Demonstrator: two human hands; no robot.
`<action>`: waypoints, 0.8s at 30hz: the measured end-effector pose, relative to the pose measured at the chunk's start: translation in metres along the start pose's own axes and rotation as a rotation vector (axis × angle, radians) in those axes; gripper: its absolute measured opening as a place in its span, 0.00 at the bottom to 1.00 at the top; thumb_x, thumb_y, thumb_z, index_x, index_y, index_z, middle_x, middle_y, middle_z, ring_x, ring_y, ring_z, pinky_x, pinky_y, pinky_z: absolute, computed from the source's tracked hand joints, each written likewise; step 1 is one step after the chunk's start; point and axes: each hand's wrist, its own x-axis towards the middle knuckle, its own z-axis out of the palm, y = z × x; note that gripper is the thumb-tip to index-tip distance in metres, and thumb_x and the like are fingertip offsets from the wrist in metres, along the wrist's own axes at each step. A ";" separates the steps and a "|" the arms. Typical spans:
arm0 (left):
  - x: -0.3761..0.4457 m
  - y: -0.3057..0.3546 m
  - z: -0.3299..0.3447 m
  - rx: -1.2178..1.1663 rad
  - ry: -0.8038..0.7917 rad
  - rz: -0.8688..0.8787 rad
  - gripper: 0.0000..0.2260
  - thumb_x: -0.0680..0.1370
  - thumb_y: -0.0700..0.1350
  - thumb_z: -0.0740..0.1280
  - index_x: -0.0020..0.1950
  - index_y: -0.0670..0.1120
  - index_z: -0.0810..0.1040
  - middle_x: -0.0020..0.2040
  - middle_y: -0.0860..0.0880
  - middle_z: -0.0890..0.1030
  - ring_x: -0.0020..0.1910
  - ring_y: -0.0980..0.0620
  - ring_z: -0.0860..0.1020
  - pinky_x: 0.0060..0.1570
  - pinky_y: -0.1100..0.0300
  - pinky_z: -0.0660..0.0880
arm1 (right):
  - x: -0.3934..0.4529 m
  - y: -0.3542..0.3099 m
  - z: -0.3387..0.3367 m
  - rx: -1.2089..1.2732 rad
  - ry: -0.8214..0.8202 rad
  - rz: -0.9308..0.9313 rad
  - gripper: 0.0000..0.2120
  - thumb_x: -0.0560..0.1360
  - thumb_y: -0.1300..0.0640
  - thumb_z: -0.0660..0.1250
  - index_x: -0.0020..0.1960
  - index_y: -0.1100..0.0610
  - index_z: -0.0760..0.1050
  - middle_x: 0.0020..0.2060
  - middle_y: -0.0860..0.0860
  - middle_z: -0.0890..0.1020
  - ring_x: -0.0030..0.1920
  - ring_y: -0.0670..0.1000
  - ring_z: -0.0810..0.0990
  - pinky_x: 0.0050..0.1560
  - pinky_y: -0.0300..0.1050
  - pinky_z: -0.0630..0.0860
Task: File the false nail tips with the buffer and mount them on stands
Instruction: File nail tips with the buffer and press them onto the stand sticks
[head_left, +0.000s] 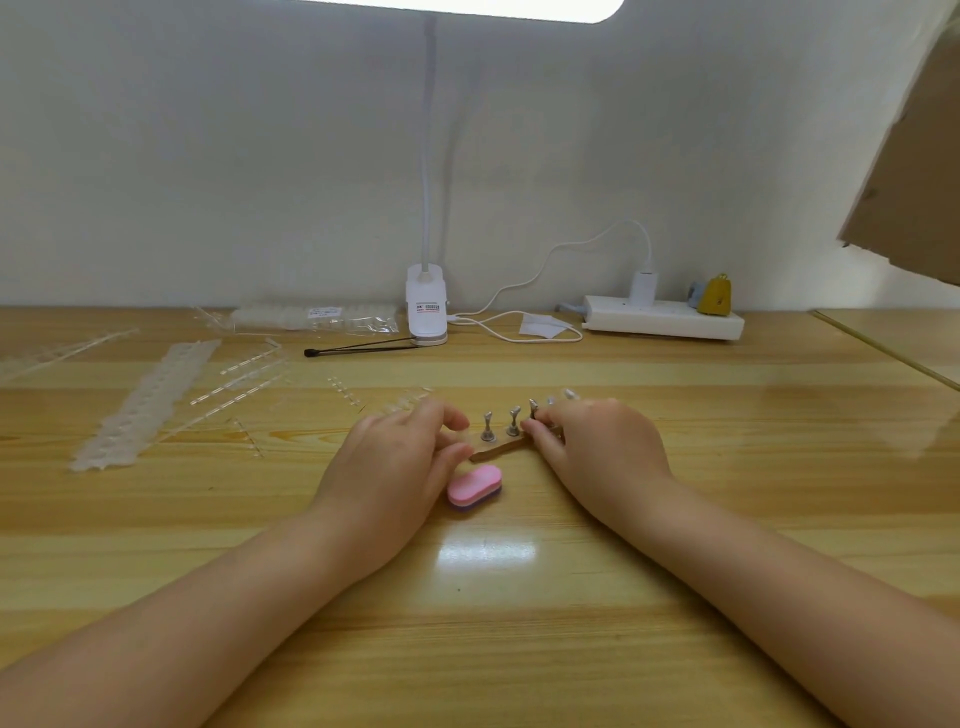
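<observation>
**Desk:** Where are the hands right now?

**Me:** I've got both down on the wooden table (571, 597), either side of the stand strip. My right hand (597, 447) has its fingers curled round the right end of the brown base bar (498, 450), its fingertips up against the third metal stand (533, 408). I'm gripping there.

**Desk:** And the left?

**Me:** My left hand (400, 457) has its fingers bent over the left end of the bar, thumb tip touching it. I can't tell whether it's pinching anything under those fingers.

**Desk:** Stands?

**Me:** Two bare metal stands (500, 427) stand upright between my hands. Past my right hand, two clear nail tips (570, 394) poke up on stands.

**Desk:** Buffer?

**Me:** The pink buffer (475, 487) lies flat on the table, just below the bar and beside my left thumb, in neither hand.

**Desk:** Supplies?

**Me:** A strip of clear nail tips (148, 400) lies far left, with empty plastic sprues (244, 379) beside it. The clip lamp (426, 306) and power strip (662, 316) sit at the back.
</observation>
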 end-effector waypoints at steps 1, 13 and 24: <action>0.000 0.000 0.000 0.003 0.001 0.002 0.06 0.80 0.51 0.62 0.56 0.53 0.71 0.51 0.57 0.82 0.53 0.57 0.76 0.51 0.64 0.59 | 0.001 0.000 0.000 0.030 0.002 0.017 0.16 0.81 0.44 0.57 0.51 0.49 0.81 0.42 0.48 0.83 0.44 0.52 0.80 0.33 0.43 0.68; -0.002 0.000 -0.001 0.000 0.023 0.018 0.06 0.80 0.50 0.63 0.56 0.52 0.72 0.50 0.57 0.82 0.52 0.56 0.77 0.51 0.63 0.61 | -0.003 -0.003 -0.003 0.240 0.096 0.055 0.08 0.76 0.50 0.65 0.50 0.50 0.82 0.38 0.47 0.82 0.42 0.52 0.80 0.36 0.44 0.72; -0.005 0.010 -0.007 -0.092 0.248 0.086 0.06 0.76 0.46 0.70 0.51 0.48 0.77 0.46 0.58 0.81 0.46 0.55 0.78 0.50 0.54 0.70 | -0.017 -0.016 -0.013 0.605 0.204 -0.104 0.01 0.75 0.59 0.68 0.44 0.57 0.77 0.34 0.46 0.79 0.34 0.48 0.76 0.37 0.49 0.74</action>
